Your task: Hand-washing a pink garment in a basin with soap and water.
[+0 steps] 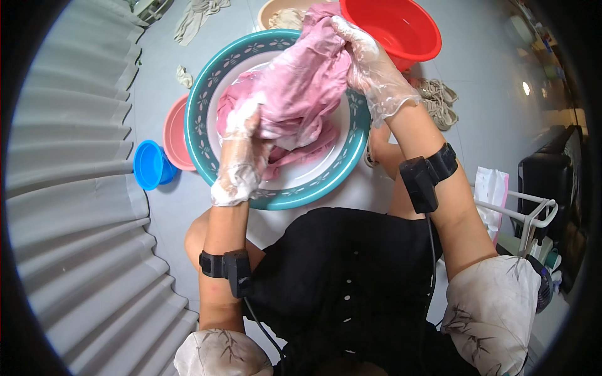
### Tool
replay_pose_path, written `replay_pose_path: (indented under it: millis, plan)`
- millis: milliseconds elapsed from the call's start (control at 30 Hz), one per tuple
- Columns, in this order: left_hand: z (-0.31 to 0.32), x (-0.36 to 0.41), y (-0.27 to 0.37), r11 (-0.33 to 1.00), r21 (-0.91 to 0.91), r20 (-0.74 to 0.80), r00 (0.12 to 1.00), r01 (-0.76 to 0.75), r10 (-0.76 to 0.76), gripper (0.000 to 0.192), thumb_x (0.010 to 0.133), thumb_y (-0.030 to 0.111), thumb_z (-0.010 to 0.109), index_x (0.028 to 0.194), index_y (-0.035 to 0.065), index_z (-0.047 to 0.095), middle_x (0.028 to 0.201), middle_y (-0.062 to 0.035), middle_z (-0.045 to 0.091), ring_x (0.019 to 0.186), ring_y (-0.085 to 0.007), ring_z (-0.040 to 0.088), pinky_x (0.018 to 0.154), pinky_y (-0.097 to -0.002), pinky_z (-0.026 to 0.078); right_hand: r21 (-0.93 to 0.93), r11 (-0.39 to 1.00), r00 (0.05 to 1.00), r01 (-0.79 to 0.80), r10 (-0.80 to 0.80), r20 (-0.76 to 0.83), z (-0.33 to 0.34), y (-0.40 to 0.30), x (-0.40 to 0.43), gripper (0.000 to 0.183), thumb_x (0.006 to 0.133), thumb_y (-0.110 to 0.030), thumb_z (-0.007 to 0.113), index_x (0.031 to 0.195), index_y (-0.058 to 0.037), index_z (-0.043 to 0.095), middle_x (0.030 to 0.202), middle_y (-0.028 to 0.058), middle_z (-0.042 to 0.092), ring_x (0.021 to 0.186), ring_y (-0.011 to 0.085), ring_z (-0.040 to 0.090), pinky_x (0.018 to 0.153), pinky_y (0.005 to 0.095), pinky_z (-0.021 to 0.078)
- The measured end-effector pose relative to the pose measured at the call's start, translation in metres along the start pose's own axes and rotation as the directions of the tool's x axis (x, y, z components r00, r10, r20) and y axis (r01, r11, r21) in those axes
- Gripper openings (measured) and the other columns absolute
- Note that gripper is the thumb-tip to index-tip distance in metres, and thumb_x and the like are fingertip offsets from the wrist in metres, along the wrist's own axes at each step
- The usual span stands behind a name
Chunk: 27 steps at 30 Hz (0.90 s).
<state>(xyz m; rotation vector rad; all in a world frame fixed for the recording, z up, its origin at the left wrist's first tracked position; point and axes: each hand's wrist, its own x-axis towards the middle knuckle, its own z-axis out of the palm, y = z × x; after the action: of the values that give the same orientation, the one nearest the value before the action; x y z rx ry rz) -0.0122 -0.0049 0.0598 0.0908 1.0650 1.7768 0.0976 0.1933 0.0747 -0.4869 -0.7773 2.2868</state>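
A soapy pink cloth garment is stretched up between my hands over a large teal-rimmed basin with a white inside. My left hand, in a clear plastic glove covered with suds, grips the lower left part of the garment. At the upper right, my right hand, gloved the same way, is closed on the garment's other end, beside the red basin. More of the pink fabric lies in the teal basin below. The fingertips of both hands are partly hidden by cloth and foam.
A red basin and a beige basin holding cloth stand beyond. At left are a pink basin, a blue bucket and a white curtain. Shoes lie at right, near a white metal rack.
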Motion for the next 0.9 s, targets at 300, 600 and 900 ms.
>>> replay_pose_path:
  millis: [300,600,900]
  plan:
    - [-0.006,0.0,0.029,0.952,-0.175,0.145,0.95,-0.25,0.276,0.03,0.091,0.014,0.054,0.118,0.0013,0.05,0.113,-0.0116,0.058,0.101,-0.0212,0.059,0.085,-0.0364,0.052,-0.674,0.713,0.945,-0.192,0.32,0.069,0.026,0.016,-0.041,0.051,0.086,-0.047,0.057,0.115,-0.0058,0.056,0.103,0.0033,0.058,0.089,0.0099,0.056,0.076,0.0279,0.0478]
    - [-0.017,-0.002,0.038,0.962,0.022,0.047,0.961,-0.272,0.271,0.03,0.085,-0.004,0.05,0.114,0.0042,0.048,0.101,-0.0088,0.059,0.095,-0.0193,0.06,0.081,-0.0345,0.054,-0.817,0.575,0.999,-0.033,0.03,-0.019,0.004,0.024,-0.009,0.024,0.078,-0.014,0.061,0.098,-0.0012,0.06,0.078,0.0004,0.058,0.063,0.006,0.05,0.053,0.021,0.0409]
    - [-0.015,0.002,0.041,0.963,-0.209,0.033,0.983,-0.168,0.178,0.034,0.085,0.011,0.062,0.116,0.0048,0.049,0.108,-0.009,0.058,0.099,-0.0196,0.059,0.088,-0.0363,0.05,-0.446,0.895,0.997,-0.01,0.042,0.061,-0.008,0.026,0.002,0.029,0.081,-0.006,0.054,0.109,-0.0018,0.053,0.093,0.006,0.059,0.077,0.015,0.06,0.066,0.0284,0.0517]
